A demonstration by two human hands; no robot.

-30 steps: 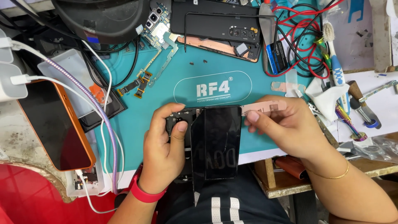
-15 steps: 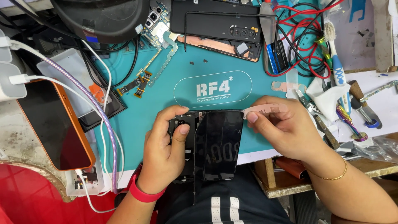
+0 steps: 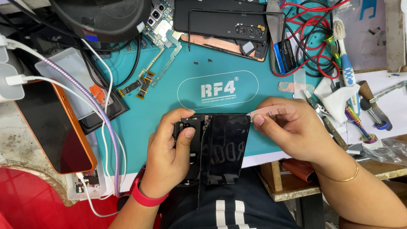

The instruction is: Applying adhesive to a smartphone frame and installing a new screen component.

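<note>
An opened black phone (image 3: 193, 148) lies at the near edge of a teal work mat (image 3: 148, 114). Its glossy black screen panel (image 3: 224, 148) is lifted and tilted to the right of the body. My left hand (image 3: 169, 152) grips the phone's body, thumb pressed on its inner parts near the top. My right hand (image 3: 292, 129) pinches a thin pinkish strip (image 3: 271, 111) by the panel's top right corner. A red band is on my left wrist, a thin gold bangle on my right.
An orange-cased phone (image 3: 53, 127) on a white cable (image 3: 85, 106) lies left. Flex cables and a camera board (image 3: 157, 25) sit at the mat's far side, beside another opened phone back (image 3: 224, 25). Red and black leads (image 3: 305, 34), a toothbrush (image 3: 343, 55) and screwdrivers (image 3: 369, 101) crowd the right.
Both hands have stayed on the phone. The pinkish strip in my right hand has come slightly further out from the panel's top corner, and the panel has shifted a little.
</note>
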